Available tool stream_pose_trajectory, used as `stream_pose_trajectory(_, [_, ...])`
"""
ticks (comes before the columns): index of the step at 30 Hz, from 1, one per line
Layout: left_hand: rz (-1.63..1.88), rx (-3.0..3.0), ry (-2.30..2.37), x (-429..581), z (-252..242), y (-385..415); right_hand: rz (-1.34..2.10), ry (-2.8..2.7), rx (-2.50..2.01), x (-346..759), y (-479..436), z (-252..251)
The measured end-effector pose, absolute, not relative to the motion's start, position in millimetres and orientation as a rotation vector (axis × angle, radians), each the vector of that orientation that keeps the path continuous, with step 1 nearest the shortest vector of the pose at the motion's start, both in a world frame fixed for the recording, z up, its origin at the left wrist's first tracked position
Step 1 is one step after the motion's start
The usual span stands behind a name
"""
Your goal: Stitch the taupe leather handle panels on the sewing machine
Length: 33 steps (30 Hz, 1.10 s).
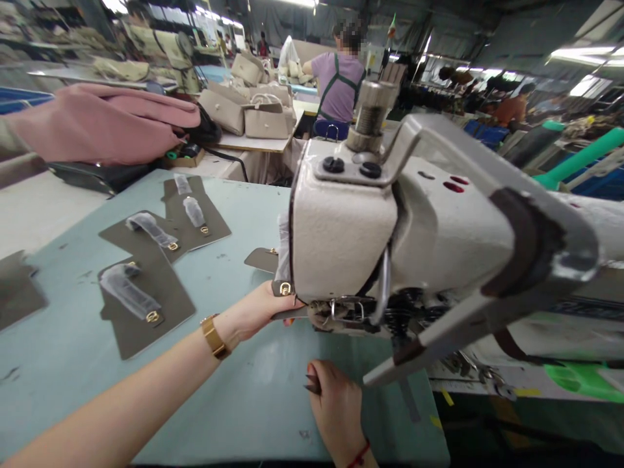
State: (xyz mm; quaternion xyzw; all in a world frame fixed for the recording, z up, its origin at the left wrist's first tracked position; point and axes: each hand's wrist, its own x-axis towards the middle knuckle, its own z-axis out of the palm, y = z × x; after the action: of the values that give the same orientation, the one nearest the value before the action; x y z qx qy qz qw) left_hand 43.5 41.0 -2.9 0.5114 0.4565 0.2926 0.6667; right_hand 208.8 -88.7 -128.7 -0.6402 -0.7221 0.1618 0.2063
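My left hand [260, 309] reaches to the head of a white sewing machine [341, 221], its fingers closed on the edge of a grey-brown bag panel [260, 259]. A plastic-wrapped strap end with a gold buckle [285, 288] lies over that hand's fingers. The machine head hides the rest of the panel. Lower down, my right hand [336, 403] is closed round small thread snips [312, 385]; just their two dark pointed tips stick out on the left. It is close above the pale green table, apart from the panel.
Several similar panels with wrapped handles [146, 302] lie on the pale green table [219, 396] at left. A metal guard bar [468, 312] juts out from the machine. Behind are pink material [112, 120], beige bags [266, 120] and a person in a purple top [336, 84].
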Motion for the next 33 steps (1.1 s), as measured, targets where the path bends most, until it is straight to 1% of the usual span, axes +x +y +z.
stream_pose_trajectory(10, [0.891, 0.866, 0.962, 46, -12, 30, 0.45, -2.081, -1.802, 211, -89, -123])
stream_pose_trajectory(20, [1.09, 0.777, 1.07, 56, -48, 3, 0.518, -2.089, -1.779, 213, -89, -125])
stream_pose_trajectory(28, [1.283, 0.582, 1.117, 80, -46, -20, 0.479, -2.113, -1.762, 213, -88, -122])
stream_pose_trajectory(33, [1.367, 0.418, 1.12, 94, -46, -30, 0.516, -2.074, -1.697, 215, -88, -120])
